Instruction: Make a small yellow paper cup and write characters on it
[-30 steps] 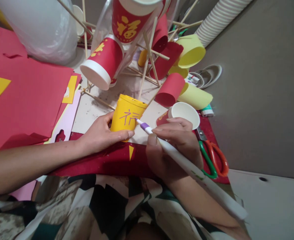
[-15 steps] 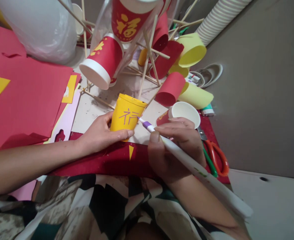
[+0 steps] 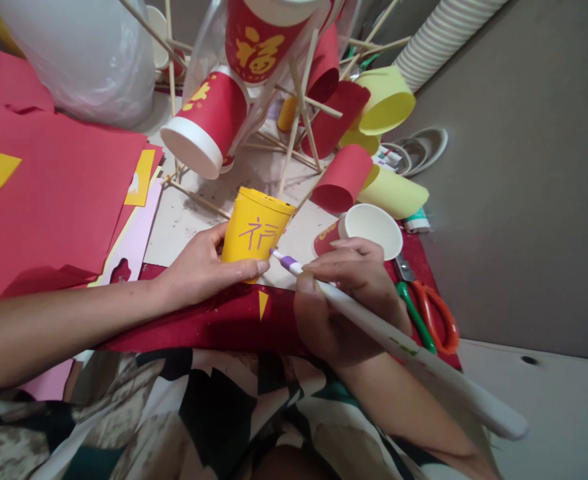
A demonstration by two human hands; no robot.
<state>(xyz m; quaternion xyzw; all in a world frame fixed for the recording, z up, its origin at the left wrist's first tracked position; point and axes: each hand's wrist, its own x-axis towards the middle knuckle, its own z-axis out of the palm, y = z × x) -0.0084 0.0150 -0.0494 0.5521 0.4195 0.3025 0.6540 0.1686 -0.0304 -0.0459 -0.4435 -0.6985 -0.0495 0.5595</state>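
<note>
My left hand (image 3: 209, 260) grips a yellow-covered cup (image 3: 255, 227) round its side, thumb across the lower front. Purple strokes of a character show on the cup's front. In my right hand (image 3: 351, 300) is a white marker pen (image 3: 374, 333) with a purple collar, held in a writing grip. Its tip is at the cup's lower right side; whether it touches I cannot tell. Just beyond the right hand lies a tilted red and white paper cup (image 3: 374, 230). Scissors (image 3: 429, 313) with orange and green handles lie to its right, partly hidden by that hand.
Red paper sheets (image 3: 59, 200) cover the left. Bagged red paper cups (image 3: 214, 120) and joined wooden sticks (image 3: 294, 133) stand behind the yellow cup. Red paper tubes (image 3: 341, 177) and yellow paper tubes (image 3: 394, 193) lie at back right, near a grey wall (image 3: 524, 167).
The pen tip has moved down a little along the cup's right side, and the pen's rear end has swung outward to the right. My left hand keeps its hold on the cup.
</note>
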